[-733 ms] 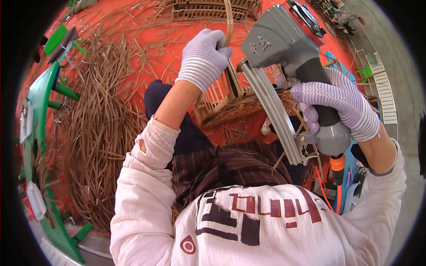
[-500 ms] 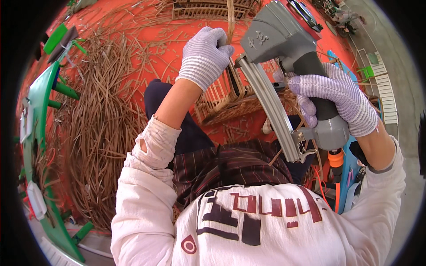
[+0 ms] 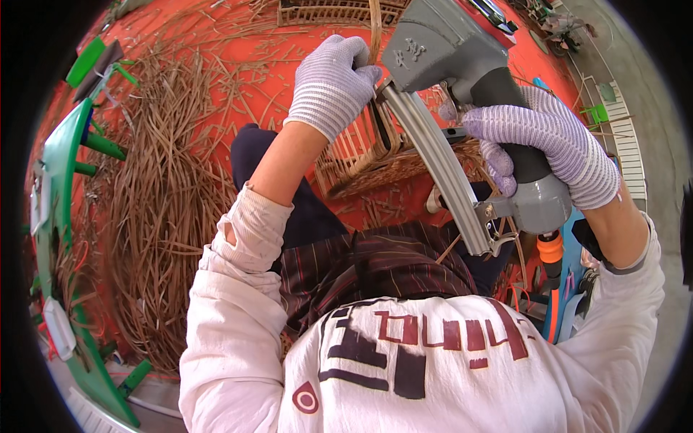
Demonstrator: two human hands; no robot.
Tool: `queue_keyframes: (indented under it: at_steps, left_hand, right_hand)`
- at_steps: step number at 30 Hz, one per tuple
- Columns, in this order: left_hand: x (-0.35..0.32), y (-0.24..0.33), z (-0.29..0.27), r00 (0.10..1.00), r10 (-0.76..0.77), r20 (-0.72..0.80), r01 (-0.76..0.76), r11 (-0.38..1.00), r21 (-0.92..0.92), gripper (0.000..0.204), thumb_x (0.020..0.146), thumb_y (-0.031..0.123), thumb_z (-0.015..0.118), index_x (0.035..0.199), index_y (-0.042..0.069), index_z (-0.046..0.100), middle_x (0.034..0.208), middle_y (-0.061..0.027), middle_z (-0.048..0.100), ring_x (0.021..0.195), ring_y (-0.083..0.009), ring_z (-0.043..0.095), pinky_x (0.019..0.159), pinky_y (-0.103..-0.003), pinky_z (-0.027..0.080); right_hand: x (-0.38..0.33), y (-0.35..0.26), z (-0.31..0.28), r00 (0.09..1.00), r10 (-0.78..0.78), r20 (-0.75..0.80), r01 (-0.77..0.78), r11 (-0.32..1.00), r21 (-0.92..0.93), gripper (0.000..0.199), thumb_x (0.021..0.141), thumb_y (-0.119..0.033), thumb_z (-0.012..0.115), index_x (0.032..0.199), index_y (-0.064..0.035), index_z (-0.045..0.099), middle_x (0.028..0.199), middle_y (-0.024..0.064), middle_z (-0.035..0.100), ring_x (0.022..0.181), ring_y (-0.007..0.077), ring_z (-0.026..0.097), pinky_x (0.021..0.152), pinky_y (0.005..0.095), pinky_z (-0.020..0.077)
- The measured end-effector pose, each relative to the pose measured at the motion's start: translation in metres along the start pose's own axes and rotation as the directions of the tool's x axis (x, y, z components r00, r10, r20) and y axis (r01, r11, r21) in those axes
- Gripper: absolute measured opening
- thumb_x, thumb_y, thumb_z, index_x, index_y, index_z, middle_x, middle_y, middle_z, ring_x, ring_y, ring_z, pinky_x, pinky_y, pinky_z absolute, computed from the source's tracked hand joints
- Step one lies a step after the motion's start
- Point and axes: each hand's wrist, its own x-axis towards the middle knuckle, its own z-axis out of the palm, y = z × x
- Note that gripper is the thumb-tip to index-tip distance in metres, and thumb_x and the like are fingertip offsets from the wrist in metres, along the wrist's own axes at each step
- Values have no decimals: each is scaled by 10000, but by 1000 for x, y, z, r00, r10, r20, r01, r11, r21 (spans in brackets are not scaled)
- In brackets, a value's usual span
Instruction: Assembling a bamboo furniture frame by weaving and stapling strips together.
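Observation:
Both my hands wear pale striped knit gloves. My left hand is closed around the lower end of a flat tan rattan strip, which rises out of the picture at the top. Wrapped round the dark grip of a grey air nail gun is my right hand. The gun's nose is close to my left fingertips, and its ribbed metal magazine slants down toward my lap. Behind and below my left hand is a woven wicker frame, partly hidden by the gun; what the nose touches is hidden.
A big heap of loose brown strips lies on the red floor at left, beside a green board. Another wicker piece sits at the far edge. An orange air hose runs down from the gun on the right.
The nail gun and my right hand have shifted slightly up and to the left in the picture. My left hand has moved a little the same way, still holding the strip.

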Motion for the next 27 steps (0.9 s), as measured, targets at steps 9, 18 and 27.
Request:
queue_keyframes:
  at_steps: [9,18,27]
  left_hand:
    - [-1,-3,3,999,33,-31,-34,999,-4,251,807,281,745,791,73,604,817,-100,584,782,-308,606,751,-416,494]
    - [-6,2,-4,998,-53,26,56,994,-89,253,804,256,752,807,53,602,811,-101,580,744,-286,592,734,-392,493]
    - [-16,-5,-8,999,-35,5,35,950,-310,138,826,145,694,865,21,645,833,-75,588,720,-182,527,695,-301,453]
  right_hand:
    - [1,1,-6,998,27,56,-22,995,-96,336,891,-334,639,1028,-34,702,618,38,594,545,100,607,581,257,522]
    - [-20,32,-29,995,-99,-2,99,992,80,289,933,-283,586,1065,-45,683,588,35,533,518,115,584,533,259,485]
    - [-126,156,-134,774,11,-633,283,889,361,398,984,-314,511,1166,34,576,595,-2,438,484,117,487,469,241,404]
